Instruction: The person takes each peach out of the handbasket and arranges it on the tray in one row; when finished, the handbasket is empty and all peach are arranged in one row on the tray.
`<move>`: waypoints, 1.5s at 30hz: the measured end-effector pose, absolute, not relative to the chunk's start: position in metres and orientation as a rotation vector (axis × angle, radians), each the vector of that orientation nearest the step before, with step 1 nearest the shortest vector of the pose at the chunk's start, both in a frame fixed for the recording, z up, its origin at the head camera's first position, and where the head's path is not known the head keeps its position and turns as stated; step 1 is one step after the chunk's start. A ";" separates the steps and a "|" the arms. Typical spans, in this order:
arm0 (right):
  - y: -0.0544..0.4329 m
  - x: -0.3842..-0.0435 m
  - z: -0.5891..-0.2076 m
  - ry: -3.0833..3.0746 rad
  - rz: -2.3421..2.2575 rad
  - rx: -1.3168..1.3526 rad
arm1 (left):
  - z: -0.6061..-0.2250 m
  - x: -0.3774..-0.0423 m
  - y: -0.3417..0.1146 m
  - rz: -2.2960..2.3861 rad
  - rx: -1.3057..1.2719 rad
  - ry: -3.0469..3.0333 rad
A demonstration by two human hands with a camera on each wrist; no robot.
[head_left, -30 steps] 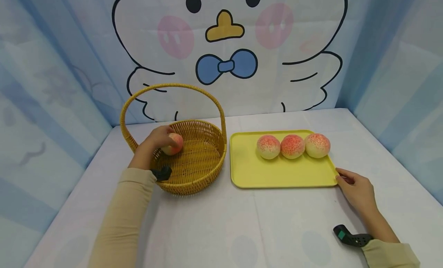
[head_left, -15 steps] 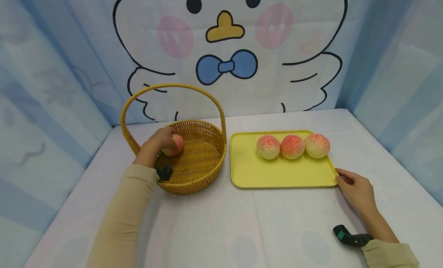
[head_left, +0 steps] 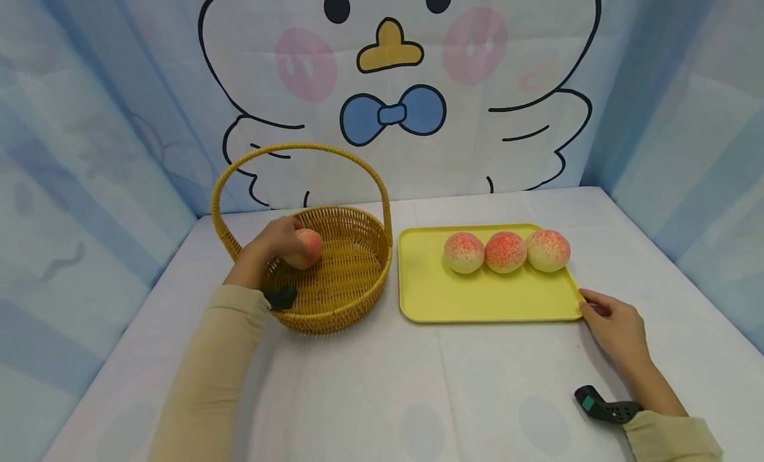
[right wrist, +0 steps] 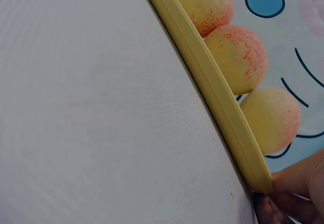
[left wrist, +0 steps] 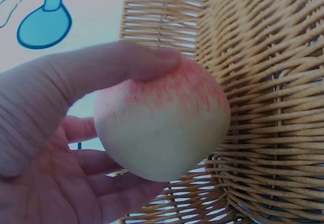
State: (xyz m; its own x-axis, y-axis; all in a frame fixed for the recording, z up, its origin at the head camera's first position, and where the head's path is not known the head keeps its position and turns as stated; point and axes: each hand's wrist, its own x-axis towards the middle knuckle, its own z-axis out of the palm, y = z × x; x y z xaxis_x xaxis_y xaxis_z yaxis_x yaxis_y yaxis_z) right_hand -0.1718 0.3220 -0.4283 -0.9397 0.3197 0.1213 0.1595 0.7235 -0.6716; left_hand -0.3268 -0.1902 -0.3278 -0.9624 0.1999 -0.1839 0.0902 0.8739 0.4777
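Inside the left part of a wicker basket (head_left: 346, 309), my left hand (head_left: 277, 238) grips a peach (head_left: 308, 248). The left wrist view shows the thumb across the pink top of this peach (left wrist: 164, 128) and the fingers beneath and behind it. At the right, my right hand (head_left: 617, 326) pinches the near right corner of a yellow tray (head_left: 477, 306). Three more peaches stand in a row along the tray's far side: a left one (head_left: 463, 252), a middle one (head_left: 505, 252) and a right one (head_left: 548, 250).
The basket's tall handle (head_left: 301, 146) arches above the left hand. A white cloth (head_left: 388, 382) covers the table. Behind it hangs a curtain (head_left: 418, 164) with a cartoon print. A black wrist device (head_left: 605, 407) sits at the right wrist.
My left hand shifts slightly inside the basket, and the peach in it has moved a little to the right. The right hand, the tray and its peaches stay as they were.
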 end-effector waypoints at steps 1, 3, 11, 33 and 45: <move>0.322 -0.172 -0.428 -2.699 1.021 -0.376 | -0.327 -0.327 -0.190 0.724 0.241 2.821; 0.322 -0.172 -0.427 -2.701 1.019 -0.370 | -0.325 -0.326 -0.189 0.783 0.273 2.823; 0.323 -0.173 -0.429 -2.709 1.019 -0.369 | -0.310 -0.311 -0.172 1.085 0.327 2.773; 0.321 -0.173 -0.428 -2.720 1.035 -0.442 | -0.305 -0.252 -0.127 1.609 0.471 2.692; 0.324 -0.175 -0.431 -2.708 1.026 -0.422 | -0.318 -0.233 -0.087 1.887 0.470 2.568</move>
